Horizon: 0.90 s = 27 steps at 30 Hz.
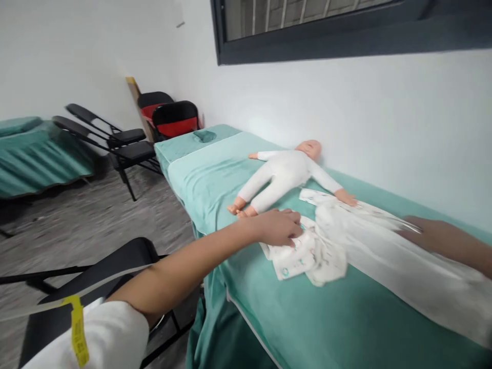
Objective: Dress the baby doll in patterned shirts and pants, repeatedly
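though the left hand [277,226] curls over crumpled, printed cloth [296,262], its grip and the right hand's [425,234] are unclear.

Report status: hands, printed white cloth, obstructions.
Left hand on printed white cloth bundle. Right hand at long white sheet, grip unclear. White-suited doll, one arm at sheet's edge.

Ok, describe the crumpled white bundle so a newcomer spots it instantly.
Find the green-covered bed below the window, then the doll on it. Near its feet, under the left hand, sits the white bundle. Its crumpled shape and green print set it apart from the long white fabric alongside.
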{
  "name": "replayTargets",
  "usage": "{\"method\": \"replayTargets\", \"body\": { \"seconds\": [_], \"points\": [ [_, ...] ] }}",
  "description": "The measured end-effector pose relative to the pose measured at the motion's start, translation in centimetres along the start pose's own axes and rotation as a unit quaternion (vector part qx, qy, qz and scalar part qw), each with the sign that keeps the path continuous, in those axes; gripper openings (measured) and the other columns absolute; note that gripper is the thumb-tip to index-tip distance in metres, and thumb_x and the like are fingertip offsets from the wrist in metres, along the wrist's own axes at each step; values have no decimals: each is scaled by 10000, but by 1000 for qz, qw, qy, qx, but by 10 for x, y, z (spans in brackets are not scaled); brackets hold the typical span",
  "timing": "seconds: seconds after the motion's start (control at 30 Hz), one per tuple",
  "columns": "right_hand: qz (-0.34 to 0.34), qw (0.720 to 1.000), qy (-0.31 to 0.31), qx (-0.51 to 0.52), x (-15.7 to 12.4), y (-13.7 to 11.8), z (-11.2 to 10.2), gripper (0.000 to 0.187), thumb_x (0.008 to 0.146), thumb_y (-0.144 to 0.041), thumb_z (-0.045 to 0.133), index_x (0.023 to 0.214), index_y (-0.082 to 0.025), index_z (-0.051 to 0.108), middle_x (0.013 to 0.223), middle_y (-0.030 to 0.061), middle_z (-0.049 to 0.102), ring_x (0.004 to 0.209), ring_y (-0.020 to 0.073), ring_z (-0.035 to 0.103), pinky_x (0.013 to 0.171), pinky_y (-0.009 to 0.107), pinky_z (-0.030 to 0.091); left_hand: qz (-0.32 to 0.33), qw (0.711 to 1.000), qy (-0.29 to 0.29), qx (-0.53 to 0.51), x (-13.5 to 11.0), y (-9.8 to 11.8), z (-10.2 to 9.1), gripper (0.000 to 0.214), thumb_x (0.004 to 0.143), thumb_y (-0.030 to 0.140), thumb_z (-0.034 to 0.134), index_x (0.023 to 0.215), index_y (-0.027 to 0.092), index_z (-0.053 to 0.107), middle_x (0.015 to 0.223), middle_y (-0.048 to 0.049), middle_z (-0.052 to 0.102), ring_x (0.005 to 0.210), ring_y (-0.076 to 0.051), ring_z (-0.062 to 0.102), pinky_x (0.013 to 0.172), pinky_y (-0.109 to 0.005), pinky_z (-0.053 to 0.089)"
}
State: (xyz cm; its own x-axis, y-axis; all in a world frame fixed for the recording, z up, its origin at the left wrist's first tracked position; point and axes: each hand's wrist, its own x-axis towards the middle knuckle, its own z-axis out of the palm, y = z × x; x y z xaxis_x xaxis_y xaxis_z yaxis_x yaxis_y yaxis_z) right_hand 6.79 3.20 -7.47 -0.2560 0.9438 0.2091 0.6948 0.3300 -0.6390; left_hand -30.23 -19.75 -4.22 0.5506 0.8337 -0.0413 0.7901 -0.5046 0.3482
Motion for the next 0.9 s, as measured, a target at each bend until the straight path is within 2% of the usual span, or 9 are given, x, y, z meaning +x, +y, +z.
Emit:
{"method": "replayTargets", "body": {
  "seconds": [0.07, 0.17, 0.3, 0.4, 0.53, 0.63, 0.7, 0.8, 0.9],
  "points": [
    [22, 984, -118, -134, -19, -35, -14, 374, 713, -706, 698, 757, -335, 703, 876, 172, 729, 818, 374, 696, 834, 641, 468, 19, 995, 48, -89, 3, 13, -9, 166, 932, 303, 574, 828, 191, 638, 1137, -94, 643, 1077, -239, 597, 934, -366, 462],
    [-45, 984, -112, -130, -41, -94, -37, 284, 901, -557, 555, 869, -318, 705, 986, 111, 746, 894, 316, 682, 824, 520, 477, 9, 963, 131, -237, 3, 38, -32, 238, 960, 393, 532, 880, 204, 653, 1029, -57, 681, 974, -213, 622, 904, -359, 481],
    [-67, 996, -41, -52, -75, -156, -64, 346, 934, -570, 524, 906, -270, 694, 993, 84, 745, 912, 286, 668, 822, 450, 500, -28, 901, 254, -349, 1, 76, -65, 281, 951, 466, 548, 911, 196, 616, 928, -36, 664, 918, -200, 619, 826, -331, 493],
    [-44, 989, -93, 105, -108, -182, -70, 428, 884, -645, 599, 945, -238, 716, 980, 88, 750, 889, 282, 679, 740, 399, 523, -30, 861, 315, -397, 1, 101, -78, 243, 938, 433, 589, 902, 193, 583, 912, -21, 639, 844, -168, 604, 771, -301, 485],
    [-11, 923, -247, 294, -154, -195, -53, 489, 802, -576, 761, 1141, -227, 719, 1141, 80, 757, 1030, 290, 692, 827, 383, 549, 32, 835, 324, -444, 2, 119, -73, 207, 958, 398, 582, 898, 201, 562, 980, -29, 667, 846, -158, 610, 787, -305, 498],
    [37, 883, -286, 371, -176, -194, -40, 470, 801, -448, 800, 1207, -227, 710, 1180, 70, 756, 1059, 268, 698, 862, 365, 552, 43, 841, 341, -417, 0, 120, -64, 201, 955, 399, 596, 897, 207, 580, 926, -26, 671, 804, -156, 597, 728, -290, 483],
    [85, 875, -266, 395, -182, -189, -38, 407, 815, -434, 785, 1157, -222, 723, 1110, 64, 771, 994, 247, 710, 821, 347, 555, 26, 840, 397, -369, -4, 119, -63, 184, 939, 381, 628, 886, 207, 600, 871, -17, 650, 773, -150, 577, 689, -281, 457],
    [138, 889, -186, 395, -182, -177, -46, 361, 795, -430, 793, 1077, -216, 729, 998, 48, 773, 860, 210, 698, 727, 313, 537, 18, 809, 475, -347, -18, 121, -69, 189, 932, 366, 653, 858, 205, 589, 820, -4, 626, 752, -139, 567, 661, -269, 440],
    [158, 903, -94, 387, -178, -166, -58, 314, 782, -413, 786, 1010, -208, 721, 930, 32, 755, 786, 182, 667, 672, 290, 505, 11, 807, 440, -394, -44, 126, -80, 255, 921, 414, 670, 821, 202, 568, 742, 3, 613, 656, -124, 550, 567, -245, 420]
  ]
}}
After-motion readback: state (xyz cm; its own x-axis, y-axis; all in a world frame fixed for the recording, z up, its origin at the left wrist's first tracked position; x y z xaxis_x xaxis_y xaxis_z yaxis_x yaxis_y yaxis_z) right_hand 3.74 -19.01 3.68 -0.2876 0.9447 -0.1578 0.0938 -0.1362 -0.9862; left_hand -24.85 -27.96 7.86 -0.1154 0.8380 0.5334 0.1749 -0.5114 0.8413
